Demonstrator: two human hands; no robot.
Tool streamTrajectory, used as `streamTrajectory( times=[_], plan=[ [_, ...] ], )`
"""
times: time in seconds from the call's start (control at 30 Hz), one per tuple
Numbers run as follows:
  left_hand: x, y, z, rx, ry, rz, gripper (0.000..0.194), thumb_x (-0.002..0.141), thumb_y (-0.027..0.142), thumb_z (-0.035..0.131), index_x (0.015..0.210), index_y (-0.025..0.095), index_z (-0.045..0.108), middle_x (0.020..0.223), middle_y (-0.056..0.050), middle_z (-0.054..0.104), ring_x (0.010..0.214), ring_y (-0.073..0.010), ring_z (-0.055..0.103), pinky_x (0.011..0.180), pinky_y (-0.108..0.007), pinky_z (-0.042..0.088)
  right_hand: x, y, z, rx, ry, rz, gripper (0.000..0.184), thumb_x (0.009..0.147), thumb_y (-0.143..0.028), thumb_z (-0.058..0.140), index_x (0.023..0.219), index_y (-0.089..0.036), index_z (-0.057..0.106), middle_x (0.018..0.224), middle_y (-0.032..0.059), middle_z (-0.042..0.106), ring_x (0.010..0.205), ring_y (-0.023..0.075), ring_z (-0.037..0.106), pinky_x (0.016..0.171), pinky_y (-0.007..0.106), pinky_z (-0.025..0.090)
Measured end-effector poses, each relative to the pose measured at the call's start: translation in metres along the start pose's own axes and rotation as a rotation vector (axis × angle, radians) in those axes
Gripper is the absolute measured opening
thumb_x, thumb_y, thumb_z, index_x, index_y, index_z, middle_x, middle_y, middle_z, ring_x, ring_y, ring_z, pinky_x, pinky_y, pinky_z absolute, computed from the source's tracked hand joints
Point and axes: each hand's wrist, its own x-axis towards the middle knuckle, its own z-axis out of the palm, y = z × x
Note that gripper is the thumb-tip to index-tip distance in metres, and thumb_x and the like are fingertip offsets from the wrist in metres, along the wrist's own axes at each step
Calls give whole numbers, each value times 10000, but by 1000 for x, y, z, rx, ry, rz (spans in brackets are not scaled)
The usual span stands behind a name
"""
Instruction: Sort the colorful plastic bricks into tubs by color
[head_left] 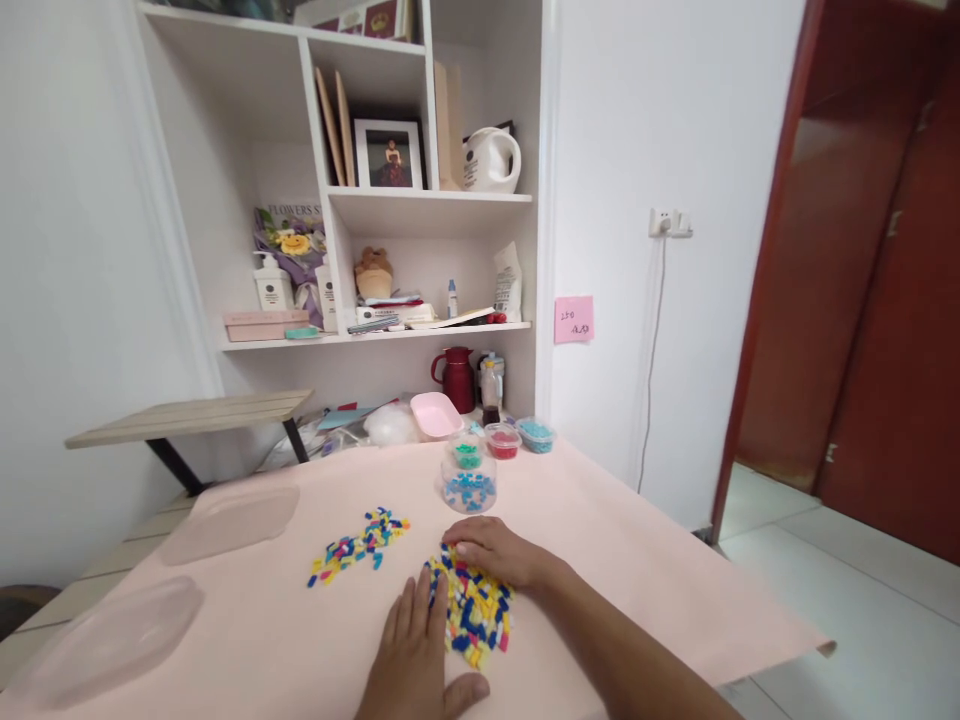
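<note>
A heap of small coloured plastic pieces [474, 606], mostly yellow and dark blue with some white and pink, lies on the pink table cover. My left hand [416, 640] rests flat at the heap's left side, fingers stretched forward and thumb out to the right. Across the far edge of the heap lies my right hand [495, 548], its fingers extended to the left over the pieces; nothing can be seen held in it. Further left is a looser group of similar pieces [364, 545], apart from both hands.
Beyond my right hand stand clear containers of blue pieces [469, 490], green pieces [468, 457], red pieces [503, 442] and light blue pieces [536, 434]. Two transparent trays [232, 522] lie on the left. A pink basin [436, 415] and a red jug [458, 380] are at the back.
</note>
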Motion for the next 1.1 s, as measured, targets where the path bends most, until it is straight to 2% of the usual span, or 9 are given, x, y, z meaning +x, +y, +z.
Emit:
streamTrajectory(
  times=[0.07, 0.13, 0.2, 0.3, 0.47, 0.6, 0.77, 0.97, 1.1],
  plan=[
    [2, 7, -1, -25, 20, -23, 975, 709, 527, 561, 1509, 109, 193, 1586, -95, 20, 1469, -324, 33, 1186, -463, 96, 0, 0, 1, 184, 50, 34, 555, 945, -598, 354, 1191, -191, 639, 1169, 97, 654, 1082, 233, 589, 975, 379, 431],
    [6, 12, -2, -32, 49, -39, 940, 725, 494, 545, 1515, 135, 182, 1593, -74, 7, 1475, -303, 36, 1183, -446, 104, 0, 2, 2, 297, 138, 99, 613, 934, -638, 334, 1184, -170, 640, 1138, 109, 654, 1050, 239, 605, 941, 387, 459],
    [11, 15, -2, -29, 93, -38, 901, 751, 489, 516, 1519, 156, 184, 1601, -60, 5, 1478, -288, 26, 1181, -438, 94, 0, 5, 1, 279, 222, 105, 635, 921, -660, 340, 1172, -165, 649, 1154, 118, 639, 1091, 250, 582, 987, 412, 430],
    [21, 18, 0, -14, 146, -39, 885, 760, 511, 506, 1522, 187, 193, 1610, -55, 13, 1479, -297, -2, 1175, -471, 63, -1, 6, 0, 177, 253, 52, 626, 923, -658, 338, 1156, -173, 658, 1198, 122, 620, 1159, 251, 540, 1058, 430, 371],
    [40, 20, 3, -5, 143, -61, 892, 763, 566, 480, 1524, 193, 200, 1610, -82, 72, 1476, -331, 30, 1149, -548, 70, -4, 2, 1, 176, 186, 30, 622, 960, -617, 272, 1207, -169, 625, 1208, 119, 627, 1151, 224, 556, 1060, 410, 383],
    [50, 22, 3, 8, 179, -58, 844, 802, 581, 409, 1508, 142, 263, 1597, -113, 154, 1472, -337, 86, 1150, -545, 73, -4, -1, 0, 162, 136, 7, 629, 955, -627, 270, 1211, -176, 627, 1212, 114, 633, 1142, 230, 564, 1057, 420, 386],
    [53, 19, 5, 0, 243, -27, 766, 853, 577, 344, 1483, 142, 338, 1569, -122, 269, 1457, -324, 177, 1159, -534, 85, -2, 3, 2, 204, 159, 46, 666, 931, -665, 286, 1252, -180, 609, 1239, 116, 617, 1157, 241, 557, 1062, 423, 381],
    [62, 1, 12, -229, 446, 30, 578, 937, 412, 191, 1386, 210, 496, 1452, -72, 494, 1389, -237, 359, 1163, -481, 200, -5, -4, -14, 222, 119, 145, 676, 923, -672, 308, 1330, -187, 546, 1371, 109, 525, 1291, 246, 447, 1133, 417, 283],
    [72, -15, 16, -543, 651, 63, 595, 945, 393, 144, 1248, 168, 604, 1305, -106, 619, 1251, -202, 528, 1088, -397, 384, -29, -15, -30, 39, -24, 231, 758, 828, -678, 516, 1441, -244, 413, 1534, 105, 312, 1421, 296, 238, 1166, 475, 171]
  ],
)
